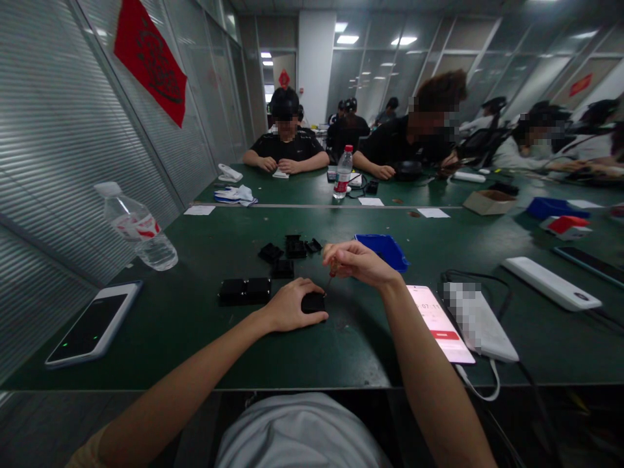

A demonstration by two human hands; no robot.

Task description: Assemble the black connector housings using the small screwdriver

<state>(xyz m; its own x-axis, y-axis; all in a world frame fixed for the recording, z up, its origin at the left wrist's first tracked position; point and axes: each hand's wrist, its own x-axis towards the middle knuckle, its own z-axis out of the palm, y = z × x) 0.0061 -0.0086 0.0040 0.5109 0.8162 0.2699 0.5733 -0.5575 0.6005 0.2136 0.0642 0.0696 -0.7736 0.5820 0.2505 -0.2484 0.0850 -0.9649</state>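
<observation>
On the green table, my left hand (pixel 293 305) is closed around a small black plastic box (pixel 313 302), holding it down against the tabletop. My right hand (pixel 355 261) grips the handle of a screwdriver (pixel 333 266), whose thin shaft points down at the box's upper right corner. Whether the tip touches a screw is too small to tell. Left of my left hand lie black boxes (pixel 244 290) side by side, with small shiny spots at their corners. Several loose black plastic parts (pixel 295 247) are gathered just beyond my hands.
A blue tray (pixel 383 251) sits behind my right hand. At right are a lit phone (pixel 441 325), a white power bank (pixel 480 322) and cables. Another phone (pixel 92 325) and a tilted water bottle (pixel 141 231) are at left. Co-workers sit across the table (pixel 195 351).
</observation>
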